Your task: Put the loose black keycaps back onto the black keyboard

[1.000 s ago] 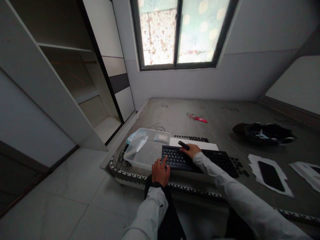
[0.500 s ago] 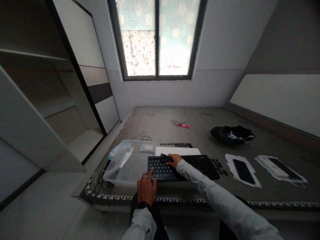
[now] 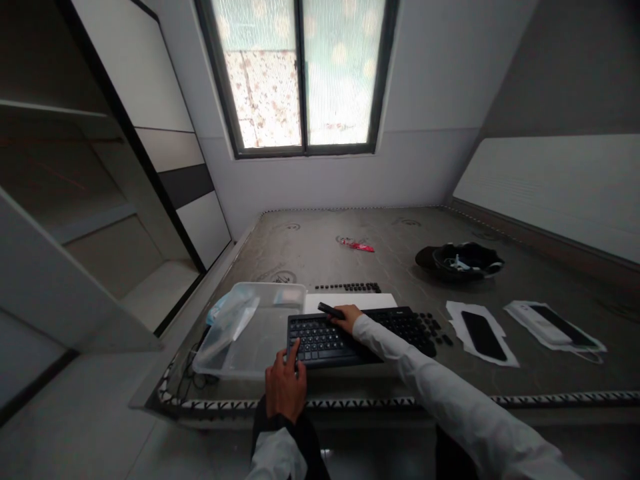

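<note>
A black keyboard (image 3: 325, 341) lies with its far side by a white flat piece (image 3: 350, 300). At its near left corner is my left hand (image 3: 287, 387), index finger stretched over the leftmost keys and thumb by the front edge, closed on that corner. My right hand (image 3: 347, 319) reaches across the keyboard, its fingers closed round a short black stick-like tool (image 3: 330, 310) held just above the upper keys. Which kind of tool it is, I cannot make out. My right sleeve covers part of the keyboard's right half.
A clear plastic bin (image 3: 250, 333) stands left of the keyboard. Small black keycaps (image 3: 350, 287) lie in rows behind, with loose keycaps (image 3: 434, 325) at right. Farther right are a phone (image 3: 484, 335), another dark phone-like slab (image 3: 563, 325) and a black cap (image 3: 463, 262). Red item (image 3: 360, 246) lies behind.
The whole view has shifted slightly. The black tool's far end now stands out more to the left of my right hand. My left hand keeps its place at the keyboard's corner.
</note>
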`<action>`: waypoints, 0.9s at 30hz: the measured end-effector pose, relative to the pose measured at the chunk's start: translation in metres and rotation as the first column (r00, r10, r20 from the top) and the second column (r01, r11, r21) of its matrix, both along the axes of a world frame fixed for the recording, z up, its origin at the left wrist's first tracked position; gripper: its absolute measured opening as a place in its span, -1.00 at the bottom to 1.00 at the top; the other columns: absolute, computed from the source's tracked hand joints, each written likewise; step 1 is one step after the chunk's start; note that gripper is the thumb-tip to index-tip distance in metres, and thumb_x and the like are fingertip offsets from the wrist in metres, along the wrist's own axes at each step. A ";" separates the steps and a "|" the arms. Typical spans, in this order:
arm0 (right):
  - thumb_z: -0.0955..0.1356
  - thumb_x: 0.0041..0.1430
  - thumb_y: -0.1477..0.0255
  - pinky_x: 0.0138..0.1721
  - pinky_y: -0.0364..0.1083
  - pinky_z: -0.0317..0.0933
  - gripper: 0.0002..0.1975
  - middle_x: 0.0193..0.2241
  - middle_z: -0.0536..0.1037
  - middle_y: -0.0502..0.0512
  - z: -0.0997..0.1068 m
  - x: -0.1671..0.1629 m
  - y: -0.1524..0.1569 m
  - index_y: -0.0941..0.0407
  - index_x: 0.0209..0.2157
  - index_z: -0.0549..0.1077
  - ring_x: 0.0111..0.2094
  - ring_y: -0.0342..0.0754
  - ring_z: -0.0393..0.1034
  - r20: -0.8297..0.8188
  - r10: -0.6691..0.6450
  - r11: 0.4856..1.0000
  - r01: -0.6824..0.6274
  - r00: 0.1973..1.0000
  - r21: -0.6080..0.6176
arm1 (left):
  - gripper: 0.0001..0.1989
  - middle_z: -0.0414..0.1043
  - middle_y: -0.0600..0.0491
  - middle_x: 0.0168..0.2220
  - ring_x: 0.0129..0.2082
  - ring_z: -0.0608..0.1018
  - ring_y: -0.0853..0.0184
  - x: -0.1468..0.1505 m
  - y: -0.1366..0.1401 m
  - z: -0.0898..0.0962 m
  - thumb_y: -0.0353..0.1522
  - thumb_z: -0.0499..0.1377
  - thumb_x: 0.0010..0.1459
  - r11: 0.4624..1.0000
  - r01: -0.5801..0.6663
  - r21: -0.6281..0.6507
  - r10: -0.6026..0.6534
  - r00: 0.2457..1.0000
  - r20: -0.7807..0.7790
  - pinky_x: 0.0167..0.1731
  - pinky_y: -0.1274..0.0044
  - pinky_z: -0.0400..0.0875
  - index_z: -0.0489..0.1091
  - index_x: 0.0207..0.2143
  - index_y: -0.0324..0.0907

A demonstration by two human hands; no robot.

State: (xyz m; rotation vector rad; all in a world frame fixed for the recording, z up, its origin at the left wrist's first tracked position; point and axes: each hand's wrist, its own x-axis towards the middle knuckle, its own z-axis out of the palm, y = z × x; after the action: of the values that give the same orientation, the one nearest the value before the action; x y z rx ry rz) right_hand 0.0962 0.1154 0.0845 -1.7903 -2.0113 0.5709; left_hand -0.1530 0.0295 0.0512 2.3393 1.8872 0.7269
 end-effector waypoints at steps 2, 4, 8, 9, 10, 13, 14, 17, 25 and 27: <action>0.40 0.07 0.41 -0.15 -0.12 0.26 -0.84 -0.30 0.63 -0.01 0.000 0.008 0.002 0.03 -0.26 0.56 -0.20 -0.03 0.50 -0.023 -0.032 0.999 0.032 0.999 0.007 | -0.53 0.32 -0.01 -0.04 -0.17 0.46 0.33 0.000 0.000 0.000 -0.40 -0.04 0.26 1.000 0.007 -0.001 -0.007 1.000 -0.003 -0.13 0.43 0.29 0.16 0.22 0.03; 0.40 0.07 0.36 -0.20 -0.11 0.28 -0.82 -0.33 0.62 0.03 0.000 0.016 0.004 0.07 -0.25 0.55 -0.25 -0.02 0.51 -0.034 -0.071 0.997 0.072 0.997 0.021 | -0.52 0.32 -0.01 -0.03 -0.16 0.46 0.33 0.001 0.000 0.001 -0.40 -0.03 0.26 1.000 0.007 0.006 -0.007 1.000 -0.004 -0.13 0.43 0.30 0.16 0.22 0.03; 0.45 -0.02 0.34 -0.19 -0.11 0.28 -0.74 -0.32 0.61 0.02 -0.001 0.029 0.009 0.07 -0.23 0.51 -0.25 -0.02 0.49 -0.021 -0.070 0.995 0.071 0.997 0.063 | -0.51 0.33 -0.01 -0.04 -0.14 0.45 0.32 0.002 0.001 0.001 -0.41 -0.02 0.25 1.000 0.002 0.027 -0.002 1.000 -0.008 -0.13 0.43 0.30 0.16 0.22 0.03; 0.46 -0.04 0.36 -0.18 -0.10 0.28 -0.73 -0.31 0.61 0.02 -0.001 0.032 0.010 0.06 -0.23 0.51 -0.24 -0.01 0.49 -0.008 -0.065 0.995 0.065 0.998 0.074 | -0.51 0.33 -0.01 -0.04 -0.13 0.45 0.32 0.002 0.001 0.001 -0.41 -0.02 0.25 1.000 0.003 0.028 -0.003 1.000 -0.010 -0.12 0.43 0.30 0.16 0.22 0.03; 0.45 -0.04 0.39 -0.16 -0.09 0.27 -0.74 -0.30 0.61 0.03 -0.001 0.036 0.013 0.05 -0.23 0.51 -0.22 0.00 0.49 0.007 -0.063 0.994 0.062 0.998 0.087 | -0.51 0.32 -0.01 -0.03 -0.13 0.45 0.32 0.002 0.001 0.001 -0.41 -0.02 0.25 1.000 0.002 0.027 -0.002 1.000 -0.011 -0.12 0.43 0.30 0.16 0.22 0.02; 0.40 0.01 0.45 -0.12 -0.05 0.26 -0.74 -0.24 0.61 0.08 0.000 0.050 0.024 0.06 -0.19 0.50 -0.17 0.04 0.48 0.052 -0.068 0.990 0.061 0.996 0.131 | -0.51 0.31 -0.01 -0.01 -0.12 0.44 0.32 0.001 0.001 -0.001 -0.42 -0.04 0.26 1.000 0.003 0.017 -0.002 1.000 -0.023 -0.12 0.43 0.29 0.14 0.22 0.04; 0.38 0.02 0.45 -0.10 -0.04 0.26 -0.73 -0.22 0.60 0.10 0.000 0.056 0.029 0.07 -0.17 0.49 -0.15 0.05 0.47 0.066 -0.070 0.988 0.059 0.995 0.144 | -0.50 0.30 0.00 -0.01 -0.13 0.44 0.32 0.001 0.001 -0.002 -0.42 -0.04 0.26 1.000 0.003 0.014 -0.003 1.000 -0.029 -0.12 0.43 0.29 0.13 0.23 0.05; 0.36 0.06 0.42 -0.06 -0.04 0.24 -0.72 -0.16 0.59 0.16 0.001 0.079 0.047 0.10 -0.14 0.49 -0.11 0.08 0.46 0.104 -0.066 0.986 0.048 0.992 0.159 | -0.50 0.30 0.00 0.00 -0.14 0.45 0.33 0.002 0.001 -0.002 -0.43 -0.05 0.26 1.000 -0.003 0.012 0.003 0.999 -0.038 -0.12 0.43 0.29 0.12 0.23 0.07; 0.42 0.03 0.33 -0.22 -0.11 0.26 -0.77 -0.30 0.62 0.04 -0.009 0.122 0.093 0.03 -0.22 0.55 -0.24 0.03 0.50 0.179 -0.043 0.998 0.033 0.983 0.059 | -0.51 0.31 0.01 -0.01 -0.15 0.46 0.31 0.006 0.004 0.002 -0.43 -0.04 0.24 1.000 -0.021 0.008 0.021 0.999 -0.034 -0.13 0.41 0.31 0.17 0.20 0.05; 0.43 0.03 0.31 -0.23 -0.15 0.25 -0.79 -0.31 0.63 -0.02 -0.013 0.123 0.100 -0.01 -0.24 0.56 -0.24 -0.02 0.49 0.177 -0.037 0.999 0.032 0.983 0.034 | -0.51 0.32 0.01 -0.01 -0.15 0.46 0.30 0.006 0.005 0.001 -0.43 -0.03 0.23 1.000 -0.024 0.008 0.024 0.999 -0.038 -0.15 0.40 0.32 0.19 0.20 0.04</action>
State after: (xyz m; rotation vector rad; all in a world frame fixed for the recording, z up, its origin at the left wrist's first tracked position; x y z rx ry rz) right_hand 0.2196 0.2154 0.0719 -1.9137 -2.0871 0.3787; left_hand -0.1468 0.0341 0.0526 2.3554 1.9341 0.6982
